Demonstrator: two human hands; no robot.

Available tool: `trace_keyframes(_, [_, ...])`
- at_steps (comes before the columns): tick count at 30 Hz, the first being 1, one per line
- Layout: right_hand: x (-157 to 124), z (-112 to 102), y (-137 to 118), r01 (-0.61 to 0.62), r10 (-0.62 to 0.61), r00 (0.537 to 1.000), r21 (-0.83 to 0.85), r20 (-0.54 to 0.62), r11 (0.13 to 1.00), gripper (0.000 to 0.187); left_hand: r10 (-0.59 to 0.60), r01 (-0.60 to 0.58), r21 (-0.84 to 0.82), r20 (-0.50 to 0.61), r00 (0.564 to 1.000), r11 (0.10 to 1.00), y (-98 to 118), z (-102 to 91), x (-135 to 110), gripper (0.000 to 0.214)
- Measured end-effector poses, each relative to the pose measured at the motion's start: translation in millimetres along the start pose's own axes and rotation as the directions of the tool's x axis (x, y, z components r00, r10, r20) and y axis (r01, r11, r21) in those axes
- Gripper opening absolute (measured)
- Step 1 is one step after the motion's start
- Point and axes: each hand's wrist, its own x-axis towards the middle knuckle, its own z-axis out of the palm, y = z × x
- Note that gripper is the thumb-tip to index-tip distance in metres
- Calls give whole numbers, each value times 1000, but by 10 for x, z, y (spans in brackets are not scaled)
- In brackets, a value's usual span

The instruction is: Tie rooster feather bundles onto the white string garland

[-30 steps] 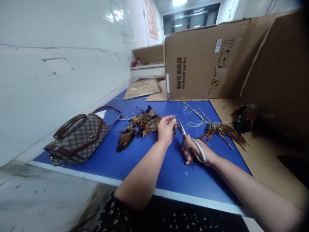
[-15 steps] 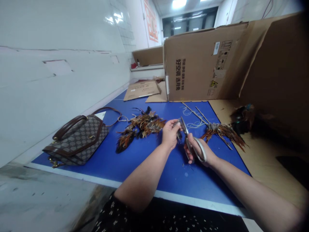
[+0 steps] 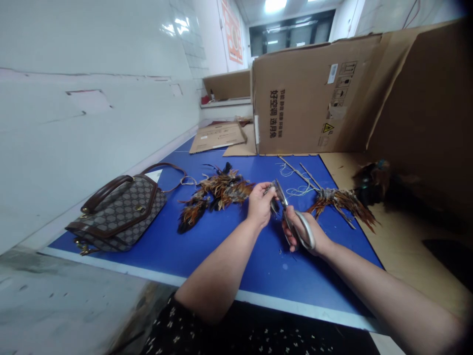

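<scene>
My left hand point(image 3: 259, 204) is closed in a pinch on a small dark feather point(image 3: 274, 206), whose lower part hangs below the fingers. My right hand point(image 3: 308, 231) grips a pair of metal scissors point(image 3: 303, 236) by their large handles. The blades point up and away from me, right beside my left fingertips, and they look nearly closed. Whether they touch the feather is hard to make out. Left of my left hand lies a heap of brown and black feathers point(image 3: 221, 190). On the right, a bundle of brown feathers point(image 3: 342, 202) is bound to thin sticks point(image 3: 295, 170).
A patterned handbag point(image 3: 121, 212) stands on the blue table point(image 3: 207, 261) at the left. Pale string point(image 3: 299, 191) lies loosely by the sticks. Flat cardboard point(image 3: 216, 138) rests at the back, and a big cardboard box point(image 3: 306, 103) rises behind the right side. Dark feathers point(image 3: 371, 182) lie at far right.
The scissor handles have shifted very slightly left and the blades look a little closer together. My left hand keeps its pinch in the same spot.
</scene>
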Motion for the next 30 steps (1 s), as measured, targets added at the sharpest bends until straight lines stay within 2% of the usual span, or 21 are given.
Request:
trace_keyframes(13, [-33, 27, -33, 25, -26, 1000, -42, -14, 999, 67, -14, 16, -27, 69, 997, 1000, 46, -45, 27, 40])
trace_keyframes(20, [-15, -24, -47, 61, -58, 997, -56, 42, 997, 69, -1, -3, 40, 100, 995, 999, 34, -13, -19, 34])
trace_keyframes(30, [-30, -11, -67, 14, -15, 1000, -91, -13, 996, 67, -23, 15, 65, 120, 992, 998, 48, -4, -34, 34])
